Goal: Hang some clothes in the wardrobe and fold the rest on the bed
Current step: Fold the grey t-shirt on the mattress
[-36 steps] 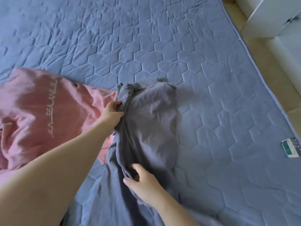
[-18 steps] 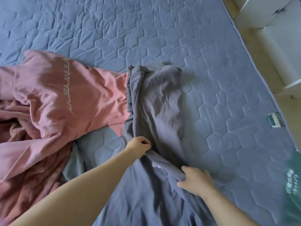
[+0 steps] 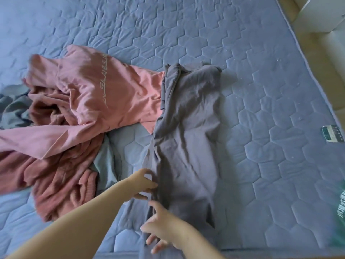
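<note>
Folding looks to be underway: the long grey cotton garment [image 3: 188,131] lies lengthwise on the blue quilted bed [image 3: 261,90], left hand [image 3: 144,184] pinching its near edge, right hand [image 3: 165,233] spread at the hem, so an end-to-end fold probably comes next.

Green thing [image 3: 340,221] blurred, cut by right edge; small label [image 3: 332,133] unreadable; grey garment [image 3: 186,128] cut off below.

On the bed [image 3: 242,53] before you, the long garment [image 3: 188,128] lies down the middle. Left of it (touching its far edge) lies the lettered top [image 3: 112,94], partly over a clothes heap [image 3: 56,174]. A small card [image 3: 333,133] sits far right.
</note>
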`<act>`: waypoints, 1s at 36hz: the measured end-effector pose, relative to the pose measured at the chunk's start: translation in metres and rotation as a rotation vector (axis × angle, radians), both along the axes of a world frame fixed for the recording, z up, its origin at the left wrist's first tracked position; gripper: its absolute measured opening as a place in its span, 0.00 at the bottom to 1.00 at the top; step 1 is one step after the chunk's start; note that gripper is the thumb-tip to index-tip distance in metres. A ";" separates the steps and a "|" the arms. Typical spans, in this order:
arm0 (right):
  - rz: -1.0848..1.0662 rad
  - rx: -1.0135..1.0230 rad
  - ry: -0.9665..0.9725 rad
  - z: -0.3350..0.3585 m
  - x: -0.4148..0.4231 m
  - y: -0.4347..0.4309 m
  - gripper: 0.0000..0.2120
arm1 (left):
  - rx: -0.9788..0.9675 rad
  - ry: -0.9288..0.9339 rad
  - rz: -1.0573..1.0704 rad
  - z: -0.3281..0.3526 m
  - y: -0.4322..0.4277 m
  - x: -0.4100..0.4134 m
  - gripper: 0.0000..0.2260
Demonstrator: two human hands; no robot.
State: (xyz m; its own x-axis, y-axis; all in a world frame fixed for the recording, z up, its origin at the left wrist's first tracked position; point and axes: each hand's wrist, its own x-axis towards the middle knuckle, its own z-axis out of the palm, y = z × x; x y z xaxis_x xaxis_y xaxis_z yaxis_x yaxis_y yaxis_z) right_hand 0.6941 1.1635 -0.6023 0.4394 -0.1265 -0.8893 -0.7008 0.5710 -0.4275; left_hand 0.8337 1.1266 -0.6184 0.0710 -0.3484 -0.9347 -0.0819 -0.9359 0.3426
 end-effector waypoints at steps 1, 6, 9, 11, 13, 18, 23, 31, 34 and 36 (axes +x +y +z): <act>0.004 0.006 0.006 -0.005 0.001 0.006 0.33 | 0.026 -0.010 -0.048 0.001 0.009 0.001 0.12; -0.136 -0.222 0.116 -0.026 -0.022 0.016 0.06 | -0.036 -0.164 0.087 -0.010 0.036 -0.006 0.06; -0.174 -0.343 0.230 -0.039 -0.044 0.015 0.11 | -0.077 -0.114 0.146 -0.018 0.039 -0.024 0.06; -0.197 -0.373 0.267 -0.040 -0.054 0.012 0.12 | -0.122 -0.218 0.026 -0.029 0.039 -0.033 0.10; -0.219 -0.405 0.263 -0.041 -0.061 0.009 0.10 | -0.176 -0.378 -0.221 -0.033 0.036 -0.037 0.10; -0.233 -0.521 0.232 -0.037 -0.063 0.008 0.04 | -0.311 -0.348 -0.150 -0.023 0.022 -0.034 0.06; -0.194 -0.564 0.222 -0.030 -0.054 0.014 0.06 | -0.419 -0.517 0.171 -0.018 0.028 0.012 0.03; -0.099 -0.632 0.364 -0.034 -0.058 0.029 0.12 | -0.051 -0.213 -0.268 -0.027 0.060 0.018 0.29; 0.032 -0.756 0.414 -0.035 -0.064 0.038 0.15 | -0.046 -0.274 -0.358 -0.030 0.075 0.019 0.15; 0.120 -0.866 0.455 -0.033 -0.064 0.046 0.18 | -0.108 -0.253 -0.222 -0.025 0.080 0.019 0.05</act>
